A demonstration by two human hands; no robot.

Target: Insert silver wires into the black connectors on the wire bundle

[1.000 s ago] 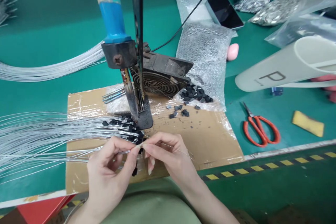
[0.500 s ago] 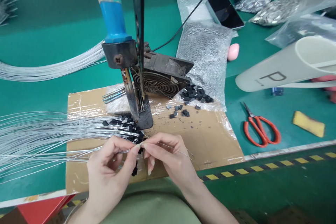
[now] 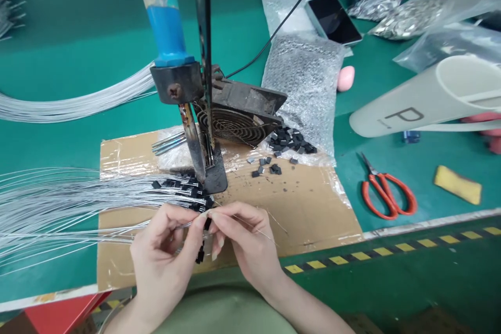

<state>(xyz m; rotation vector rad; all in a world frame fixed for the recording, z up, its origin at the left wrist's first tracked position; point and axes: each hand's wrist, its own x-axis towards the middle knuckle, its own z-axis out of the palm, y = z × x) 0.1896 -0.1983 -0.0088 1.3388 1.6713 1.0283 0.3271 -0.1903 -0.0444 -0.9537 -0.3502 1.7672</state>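
My left hand pinches the end of a thin silver wire between thumb and forefinger, over the cardboard sheet. My right hand meets it fingertip to fingertip and pinches the same spot, with a fine wire trailing off to the right. Small black clips hang just below the fingers. A fan of silver wires tipped with black clips spreads to the left. A blue-handled soldering iron stands clamped in a stand just behind my hands.
A small black fan lies behind the stand. Loose black clips are piled by a bubble-wrap bag. Red scissors, a yellow sponge, a white tube, a phone and bags of parts lie right.
Both hands have shifted slightly left and closer together, still pinching the wire end; the right hand's fingers have curled in a little. Nothing else has moved.
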